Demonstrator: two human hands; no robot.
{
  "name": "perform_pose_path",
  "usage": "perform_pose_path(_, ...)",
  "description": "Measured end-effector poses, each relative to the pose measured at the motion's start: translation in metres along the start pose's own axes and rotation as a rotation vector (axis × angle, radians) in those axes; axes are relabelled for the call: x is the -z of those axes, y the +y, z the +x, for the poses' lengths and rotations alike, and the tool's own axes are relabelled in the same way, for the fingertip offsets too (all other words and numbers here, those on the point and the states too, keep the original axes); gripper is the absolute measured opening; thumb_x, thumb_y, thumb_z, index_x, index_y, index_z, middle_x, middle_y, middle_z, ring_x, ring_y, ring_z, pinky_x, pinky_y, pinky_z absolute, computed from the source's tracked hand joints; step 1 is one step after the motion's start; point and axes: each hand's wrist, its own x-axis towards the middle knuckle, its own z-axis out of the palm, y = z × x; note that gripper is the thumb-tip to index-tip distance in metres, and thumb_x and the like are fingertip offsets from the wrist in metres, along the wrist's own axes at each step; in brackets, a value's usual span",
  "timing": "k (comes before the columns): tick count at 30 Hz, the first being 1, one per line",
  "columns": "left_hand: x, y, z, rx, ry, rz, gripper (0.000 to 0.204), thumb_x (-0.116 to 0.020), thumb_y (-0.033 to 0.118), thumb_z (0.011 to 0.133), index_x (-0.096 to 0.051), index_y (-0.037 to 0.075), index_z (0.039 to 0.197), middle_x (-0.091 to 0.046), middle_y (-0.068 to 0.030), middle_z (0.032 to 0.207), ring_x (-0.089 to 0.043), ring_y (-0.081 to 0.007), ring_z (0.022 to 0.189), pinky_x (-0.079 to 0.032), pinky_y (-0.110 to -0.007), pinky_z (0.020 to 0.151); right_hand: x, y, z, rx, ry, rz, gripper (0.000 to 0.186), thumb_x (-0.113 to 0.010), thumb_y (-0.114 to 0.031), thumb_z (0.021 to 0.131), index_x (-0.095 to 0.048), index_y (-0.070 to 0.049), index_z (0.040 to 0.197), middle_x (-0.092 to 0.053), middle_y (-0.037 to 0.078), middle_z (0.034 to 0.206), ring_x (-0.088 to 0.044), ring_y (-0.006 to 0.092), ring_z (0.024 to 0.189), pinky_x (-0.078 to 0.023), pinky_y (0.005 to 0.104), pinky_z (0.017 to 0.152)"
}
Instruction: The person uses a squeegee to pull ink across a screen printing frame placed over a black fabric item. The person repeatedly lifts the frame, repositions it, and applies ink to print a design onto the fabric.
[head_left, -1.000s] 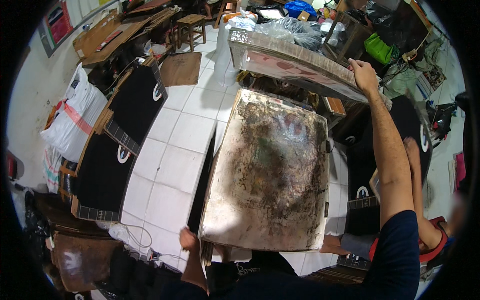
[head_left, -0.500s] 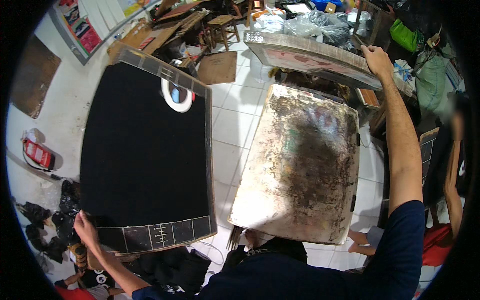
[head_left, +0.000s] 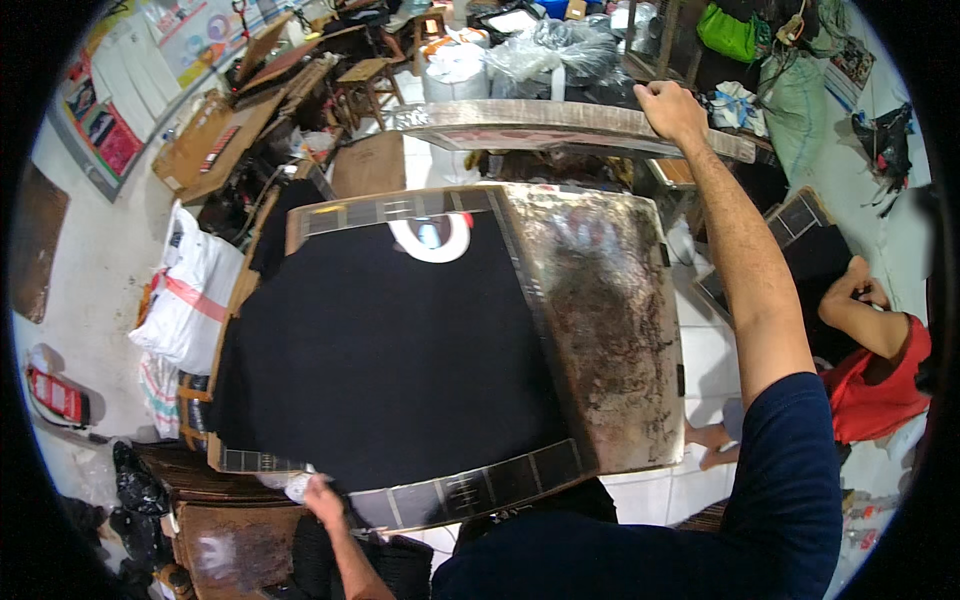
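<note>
My left hand [head_left: 328,505] is closed on the near left corner of a flat board. Black fabric [head_left: 390,340] with a white, blue and red print covers the board. Its ruled near border [head_left: 460,495] stays bare. The board overlaps the left part of a worn, stained platform [head_left: 610,320]. Beyond the platform, my right hand [head_left: 672,110] grips the upper edge of a wooden screen-printing frame [head_left: 540,117]. The frame is tilted up on edge, its mesh side mostly hidden.
Another board with black fabric [head_left: 232,400] lies beneath, at left. Nearby are a white sack [head_left: 190,290], stacked boards [head_left: 215,485] and a fire extinguisher [head_left: 58,398]. At right, a person in a red shirt [head_left: 880,385] handles black fabric. Plastic bags [head_left: 560,50] lie behind the frame.
The board with black fabric has moved right, from beside the stained platform to partly over it. My left hand travelled with it. My right hand still holds the raised frame. The view has shifted.
</note>
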Motion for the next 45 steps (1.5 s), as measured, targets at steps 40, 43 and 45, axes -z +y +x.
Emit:
perform_pose_path(40, -0.237, 0.173, -0.048, -0.243, -0.541, 0.606, 0.087, -0.091, 0.055, 0.076, -0.059, -0.008, 0.127, -0.066, -0.0268, 0.122, -0.065, -0.0407, 0.117, -0.052, -0.049, 0.1, 0.003, -0.003, -0.004, 0.028, -0.025, 0.05, 0.051, -0.049, -0.053, 0.097, -0.08, -0.016, 0.113, -0.079, 0.013, 0.111, -0.075, 0.0312, 0.105, -0.056, 0.0503, 0.098)
perform_pose_path(43, -0.254, 0.258, -0.037, -0.243, -0.577, 0.039, 0.091, -0.085, 0.053, 0.084, -0.052, -0.008, 0.143, -0.061, -0.0268, 0.139, -0.06, -0.04, 0.129, -0.048, -0.045, 0.11, -0.024, 0.015, -0.057, 0.077, 0.105, 0.125, 0.042, -0.055, -0.047, 0.097, -0.08, -0.013, 0.099, -0.079, 0.015, 0.098, -0.076, 0.0322, 0.095, -0.059, 0.048, 0.087)
perform_pose_path(45, -0.271, 0.328, -0.035, -0.23, -0.66, -0.523, 0.068, -0.07, 0.041, 0.103, -0.046, -0.004, 0.149, -0.058, -0.0226, 0.143, -0.062, -0.035, 0.125, -0.05, -0.042, 0.106, -0.054, 0.032, -0.099, 0.143, 0.239, 0.151, 0.036, -0.061, -0.042, 0.095, -0.078, -0.011, 0.091, -0.077, 0.015, 0.089, -0.076, 0.0315, 0.087, -0.059, 0.046, 0.078)
